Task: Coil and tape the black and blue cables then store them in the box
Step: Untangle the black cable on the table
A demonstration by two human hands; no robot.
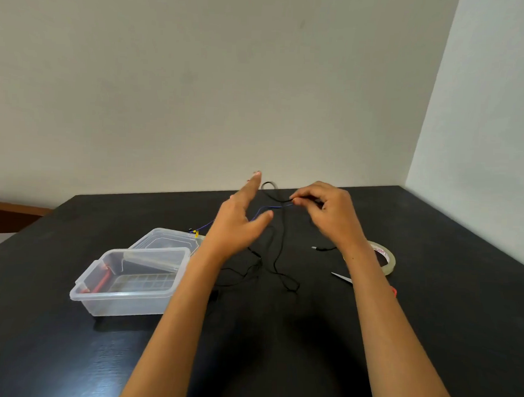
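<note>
My right hand [324,211] pinches the black cable [277,260] and blue cable [264,210] together above the table [430,310]; my left hand [238,224] hovers open, holding nothing.

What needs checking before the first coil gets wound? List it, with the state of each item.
1. Cable ends pinched: ok. The right hand fingers grip the blue cable and black cable together.
2. Left hand free to wind: ok, open and holding nothing.
3. Cables free of tangles: cannot tell. The black one loops loosely on the table, and it is hard to trace against the dark top.
4. Tape roll within reach: ok, beside the right forearm.
5. Scissors at hand: ok, partly hidden by the forearm.
6. Box open: ok, with the lid behind it.
</note>
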